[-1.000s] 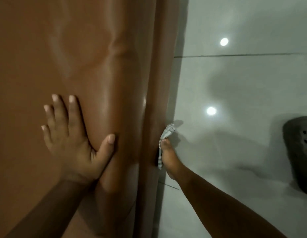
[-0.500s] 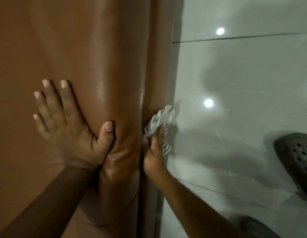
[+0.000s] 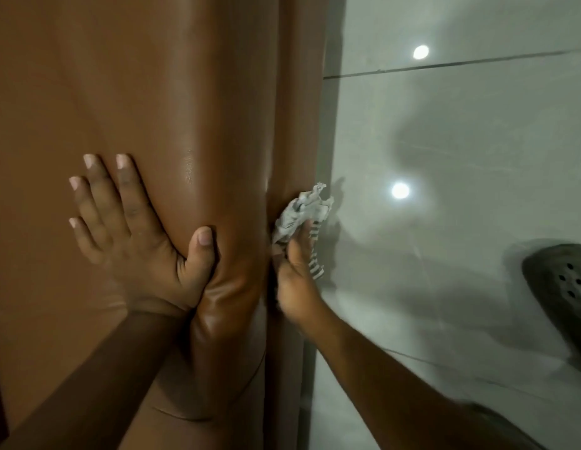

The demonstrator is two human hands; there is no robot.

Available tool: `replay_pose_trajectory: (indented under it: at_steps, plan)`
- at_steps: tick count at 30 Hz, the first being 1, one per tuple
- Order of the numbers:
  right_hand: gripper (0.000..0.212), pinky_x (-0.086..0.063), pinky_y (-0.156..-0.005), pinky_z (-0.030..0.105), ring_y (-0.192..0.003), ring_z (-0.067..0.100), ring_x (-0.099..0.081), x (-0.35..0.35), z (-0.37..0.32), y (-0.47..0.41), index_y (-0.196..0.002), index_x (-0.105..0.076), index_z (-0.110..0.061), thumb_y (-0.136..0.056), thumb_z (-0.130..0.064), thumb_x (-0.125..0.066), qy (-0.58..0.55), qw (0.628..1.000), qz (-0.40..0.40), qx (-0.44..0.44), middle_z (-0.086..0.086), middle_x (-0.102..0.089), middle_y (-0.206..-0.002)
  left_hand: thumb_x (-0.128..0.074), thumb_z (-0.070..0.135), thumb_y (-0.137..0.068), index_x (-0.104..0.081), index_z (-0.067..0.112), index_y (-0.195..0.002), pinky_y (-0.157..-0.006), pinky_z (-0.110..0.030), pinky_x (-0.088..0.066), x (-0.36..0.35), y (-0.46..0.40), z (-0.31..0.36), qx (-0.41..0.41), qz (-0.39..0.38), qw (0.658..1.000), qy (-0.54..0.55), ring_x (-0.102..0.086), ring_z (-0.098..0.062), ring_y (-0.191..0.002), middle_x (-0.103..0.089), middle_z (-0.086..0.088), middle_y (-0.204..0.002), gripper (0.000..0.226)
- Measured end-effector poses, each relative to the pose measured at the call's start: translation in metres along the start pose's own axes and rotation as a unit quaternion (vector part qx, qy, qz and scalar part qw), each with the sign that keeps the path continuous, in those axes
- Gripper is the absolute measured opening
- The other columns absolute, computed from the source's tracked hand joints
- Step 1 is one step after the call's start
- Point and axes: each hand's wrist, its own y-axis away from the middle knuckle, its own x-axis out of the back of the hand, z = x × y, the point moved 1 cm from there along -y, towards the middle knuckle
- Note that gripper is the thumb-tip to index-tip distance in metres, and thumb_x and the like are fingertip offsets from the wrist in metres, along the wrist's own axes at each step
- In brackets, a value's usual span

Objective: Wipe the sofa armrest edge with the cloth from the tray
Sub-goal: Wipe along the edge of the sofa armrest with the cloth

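Observation:
The brown leather sofa armrest [image 3: 192, 118] fills the left half of the head view, and its outer edge [image 3: 295, 131] runs top to bottom beside the floor. My left hand [image 3: 133, 235] lies flat on top of the armrest with fingers spread and the thumb pressing into the padding. My right hand [image 3: 295, 277] grips a crumpled white cloth with dark stripes [image 3: 299, 212] and presses it against the groove at the armrest edge. No tray is in view.
Glossy pale floor tiles [image 3: 461, 222] with light reflections lie to the right of the sofa. A dark perforated shoe [image 3: 565, 287] sits at the right border, and another dark shape [image 3: 497, 420] shows near the bottom right.
My right hand has come up from the outer side of the armrest into the edge groove, with the cloth bunched higher. My left hand's thumb digs deeper into the padding.

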Motion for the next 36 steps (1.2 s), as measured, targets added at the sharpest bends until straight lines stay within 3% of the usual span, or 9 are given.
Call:
replay_pose_trajectory:
  at_steps: [2,4,10,19,25,28,30,34,36]
  plan:
    - [0.066,0.007,-0.129,0.052,-0.157,0.027,0.021,-0.002,-0.003,0.004,-0.122,-0.008,-0.07,-0.105,-0.018,-0.045,0.029,0.998,-0.018,0.056,-0.016,0.015,-0.158,-0.015,0.08,-0.084,-0.016,0.01,-0.155,-0.117,-0.063,-0.011,0.0,0.0,0.0,0.001,-0.003,1.0,-0.002,-0.011,-0.04,-0.151,-0.017,-0.022,-0.162,0.1]
    - [0.064,0.005,-0.129,0.056,-0.157,0.036,0.018,0.003,-0.009,-0.004,-0.138,-0.015,-0.064,-0.103,-0.02,-0.045,0.067,0.989,-0.003,0.133,-0.011,0.015,-0.158,-0.014,0.081,-0.084,-0.015,0.011,-0.155,-0.116,-0.064,-0.012,-0.001,0.0,0.0,0.001,-0.007,1.0,-0.004,-0.011,-0.04,-0.151,-0.016,-0.022,-0.162,0.1]
    - [0.05,-0.005,-0.126,0.06,-0.155,0.052,0.001,0.011,-0.065,-0.092,-0.147,-0.045,-0.008,-0.098,-0.017,-0.043,0.141,0.973,0.047,0.174,0.021,-0.004,-0.169,-0.013,0.08,-0.084,-0.014,0.01,-0.155,-0.116,-0.066,-0.012,-0.004,0.0,-0.002,0.003,-0.008,1.0,-0.004,-0.01,-0.041,-0.151,-0.016,-0.023,-0.162,0.1]
    - [0.065,-0.005,-0.128,0.059,-0.16,0.034,0.001,0.017,-0.061,-0.082,-0.158,-0.022,-0.014,-0.101,-0.042,-0.032,0.076,0.989,0.037,0.118,0.012,-0.006,-0.172,-0.014,0.08,-0.083,-0.012,0.013,-0.155,-0.118,-0.062,-0.01,-0.004,0.0,-0.002,0.002,-0.014,1.0,-0.001,-0.009,-0.04,-0.151,-0.015,-0.022,-0.163,0.099]
    - [0.06,-0.01,-0.128,0.06,-0.16,0.029,-0.006,-0.009,0.044,0.033,-0.139,-0.009,-0.075,-0.09,-0.052,-0.035,-0.003,0.997,0.047,0.067,0.006,-0.011,-0.172,-0.014,0.082,-0.082,-0.011,0.017,-0.156,-0.117,-0.063,-0.01,-0.005,-0.001,-0.004,0.006,-0.023,1.0,-0.002,-0.009,-0.039,-0.151,-0.015,-0.019,-0.163,0.099]
    - [0.063,-0.005,-0.129,0.058,-0.16,0.03,0.001,-0.008,0.031,0.03,-0.123,-0.005,-0.09,-0.092,-0.049,-0.04,0.027,0.992,0.061,0.11,-0.035,-0.001,-0.165,-0.014,0.083,-0.081,-0.011,0.018,-0.156,-0.116,-0.065,-0.01,-0.006,-0.001,-0.005,0.006,-0.025,1.0,0.005,-0.009,-0.038,-0.151,-0.014,-0.018,-0.164,0.1]
    - [0.072,-0.004,-0.128,0.06,-0.159,0.038,0.001,0.001,0.009,0.004,-0.13,-0.011,-0.083,-0.097,-0.029,-0.046,0.036,0.98,0.048,0.19,-0.048,0.008,-0.157,-0.013,0.084,-0.08,-0.011,0.019,-0.156,-0.117,-0.065,-0.01,-0.006,-0.001,-0.006,0.007,-0.031,0.999,0.011,-0.008,-0.037,-0.152,-0.014,-0.017,-0.164,0.1]
    - [0.058,-0.007,-0.128,0.062,-0.157,0.045,0.003,0.025,-0.081,-0.103,-0.154,-0.028,-0.016,-0.098,-0.014,-0.042,0.104,0.967,0.005,0.231,0.014,-0.001,-0.171,-0.014,0.084,-0.08,-0.01,0.021,-0.157,-0.117,-0.064,-0.01,-0.005,-0.001,-0.007,0.011,-0.047,0.999,0.001,-0.008,-0.038,-0.151,-0.013,-0.017,-0.164,0.1]
    - [0.055,-0.005,-0.129,0.058,-0.158,0.04,0.006,0.03,-0.107,-0.127,-0.156,-0.027,-0.014,-0.103,-0.015,-0.042,0.099,0.969,-0.004,0.228,0.015,0.0,-0.172,-0.014,0.085,-0.079,-0.007,0.025,-0.157,-0.116,-0.064,-0.01,-0.004,-0.004,-0.005,0.011,-0.061,0.998,0.005,-0.008,-0.037,-0.152,-0.012,-0.015,-0.165,0.098]
